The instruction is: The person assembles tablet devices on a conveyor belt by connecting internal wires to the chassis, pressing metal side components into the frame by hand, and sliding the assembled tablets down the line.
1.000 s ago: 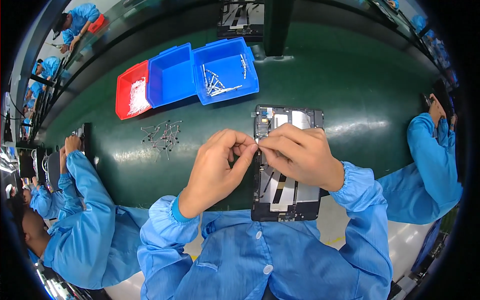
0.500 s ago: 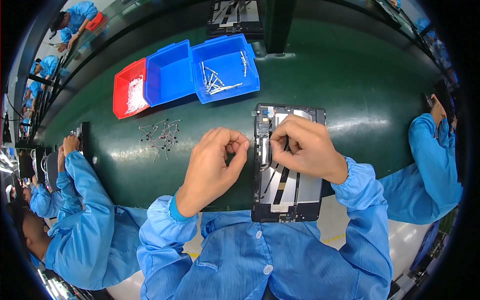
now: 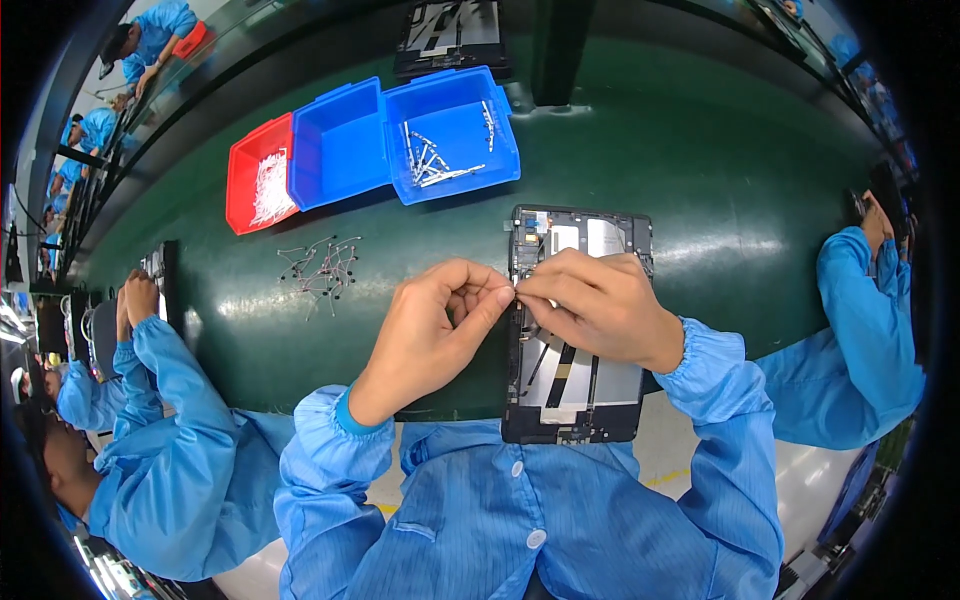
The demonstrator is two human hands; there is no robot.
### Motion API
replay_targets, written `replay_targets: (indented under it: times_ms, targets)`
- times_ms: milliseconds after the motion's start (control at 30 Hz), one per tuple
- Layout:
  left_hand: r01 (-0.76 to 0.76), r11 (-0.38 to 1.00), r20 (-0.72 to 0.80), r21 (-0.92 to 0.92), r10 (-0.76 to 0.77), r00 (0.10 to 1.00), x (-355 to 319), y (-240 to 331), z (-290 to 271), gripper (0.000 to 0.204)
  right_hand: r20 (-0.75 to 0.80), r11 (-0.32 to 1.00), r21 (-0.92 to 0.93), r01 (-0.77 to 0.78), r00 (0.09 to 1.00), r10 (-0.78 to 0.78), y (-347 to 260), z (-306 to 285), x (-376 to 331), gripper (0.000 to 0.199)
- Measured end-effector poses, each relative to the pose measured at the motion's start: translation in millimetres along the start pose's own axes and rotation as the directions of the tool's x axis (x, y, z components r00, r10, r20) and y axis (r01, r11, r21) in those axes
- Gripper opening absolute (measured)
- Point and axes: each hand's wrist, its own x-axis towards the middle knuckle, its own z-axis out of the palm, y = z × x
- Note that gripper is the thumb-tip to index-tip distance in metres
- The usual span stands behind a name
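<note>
I am watching my left hand and right hand pinching fingertips together on something too small to make out, at the left edge of the opened tablet lying on the green table. I am judging it could slip and drop into the tablet.

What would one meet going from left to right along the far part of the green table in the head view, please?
Red bin holding white pieces → empty blue bin → blue bin with small metal parts. Nearer than these, a loose pile of small wired parts lies left of the opened tablet frame.
</note>
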Motion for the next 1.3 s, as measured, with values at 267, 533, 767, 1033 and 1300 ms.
replay_targets:
  times_ms: [267, 533, 767, 1033, 1300]
  targets:
    - [-0.078, 0.838, -0.049, -0.541, 0.062, 0.997, -3, -16, 25, 0.019, -0.093, 0.934, 0.294, -0.203, 0.966, 0.239, -7, 2, 0, 0.013]
    - [-0.207, 0.74, -0.139, -0.64, 0.153, 0.978, 0, -29, 41, 0.017, -0.049, 0.816, 0.499, -0.291, 0.931, 0.361, -8, 5, -5, 0.01]
    - [-0.452, 0.889, -0.305, 0.069, 0.45, 0.839, 1, -12, 28, 0.013, -0.06, 0.848, 0.447, -0.284, 0.936, 0.346, -10, 1, -4, 0.012]
    - [-0.468, 0.706, -0.17, 0.532, 0.631, 0.757, -2, -8, 22, 0.017, -0.057, 0.908, 0.336, -0.249, 0.957, 0.283, -10, 1, -2, 0.013]
    - [0.105, 0.992, -0.005, -0.075, -0.105, 0.994, 17, -33, 6, 0.032, 0.102, 0.873, 0.25, -0.419, 0.908, 0.406, 4, 3, -3, 0.008]
